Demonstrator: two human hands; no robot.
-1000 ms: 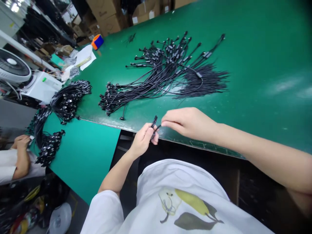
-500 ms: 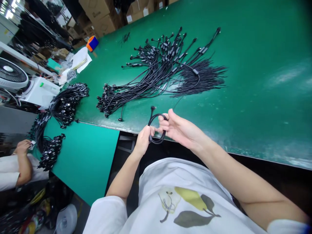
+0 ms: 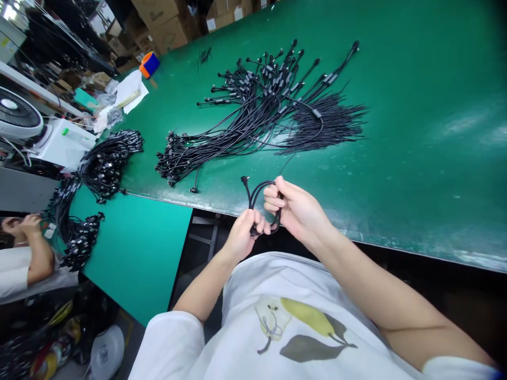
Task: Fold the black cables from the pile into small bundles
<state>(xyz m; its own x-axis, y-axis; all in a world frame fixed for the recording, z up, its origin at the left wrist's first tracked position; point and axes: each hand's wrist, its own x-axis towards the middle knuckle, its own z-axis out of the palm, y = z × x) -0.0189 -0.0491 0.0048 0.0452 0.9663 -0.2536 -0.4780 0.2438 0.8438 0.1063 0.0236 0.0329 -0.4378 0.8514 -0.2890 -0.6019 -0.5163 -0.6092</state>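
Observation:
A black cable (image 3: pixel 256 191), looped into a small coil, is held at the table's front edge, with one plug end sticking up on the left. My left hand (image 3: pixel 242 232) is closed round the coil's left side. On the right side of the coil, my right hand (image 3: pixel 295 208) grips it with bent fingers. Beyond my hands a large bundle of black cables (image 3: pixel 225 134) lies on the green table (image 3: pixel 415 158). A pile of thin black ties (image 3: pixel 328 126) lies at the bundle's right, partly under a cable.
More cable bundles (image 3: pixel 109 161) lie at the left, near a co-worker's hands (image 3: pixel 29 227). A fan (image 3: pixel 18 113), papers (image 3: pixel 130 92) and an orange and blue tape roll (image 3: pixel 149 65) are at the upper left. Cardboard boxes (image 3: pixel 168 31) stand behind the table.
Both my hands and the coil have shifted slightly right. My left fingers now wrap the coil's lower left side, and my right fingers have closed more on the right side.

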